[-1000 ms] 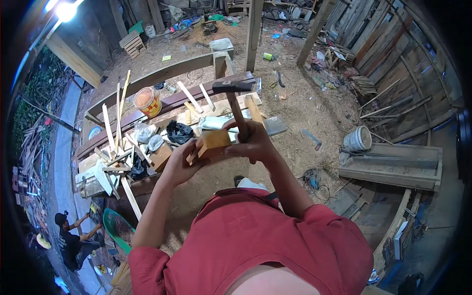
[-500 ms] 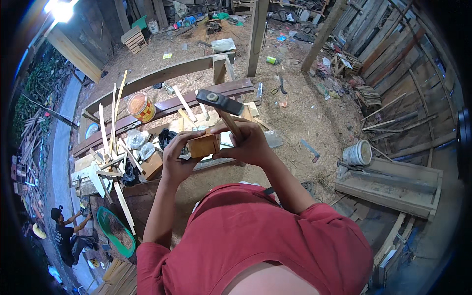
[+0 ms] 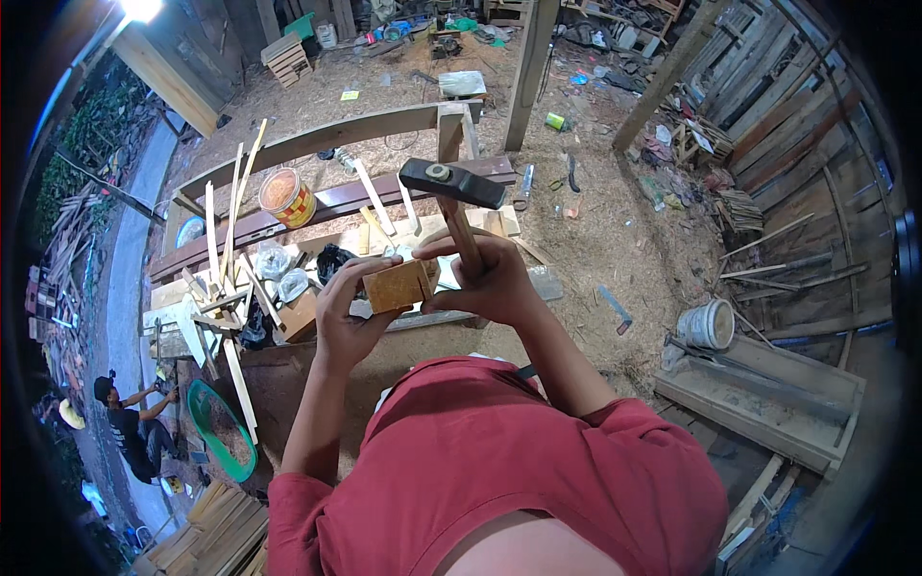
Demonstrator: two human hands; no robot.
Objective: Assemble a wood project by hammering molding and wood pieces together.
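My left hand (image 3: pixel 348 305) is closed around the left side of a small wooden block (image 3: pixel 395 289), orange-brown and boxy, held up in front of my chest. In my right hand (image 3: pixel 492 278) is a hammer (image 3: pixel 453 183), its wooden handle gripped upright and its dark metal head above the hand. The right hand's thumb and a fingertip reach the block's right edge, where a narrow slot or joint line shows. Behind both hands lies the workbench (image 3: pixel 524 289), covered with wood strips and offcuts.
On the bench's left stand a bucket of orange-brown stuff (image 3: pixel 287 199), clear plastic bags (image 3: pixel 276 259) and thin wood strips (image 3: pixel 236 206). A green basin (image 3: pixel 223 432) lies lower left, near a crouching person (image 3: pixel 134 432). To the right are a white bucket (image 3: pixel 707 324) and a wooden trough (image 3: pixel 749 394).
The view has shifted slightly, so the background sits lower left or right than before. The block is turned a little and the hammer head appears slightly farther right. Both grips stay the same.
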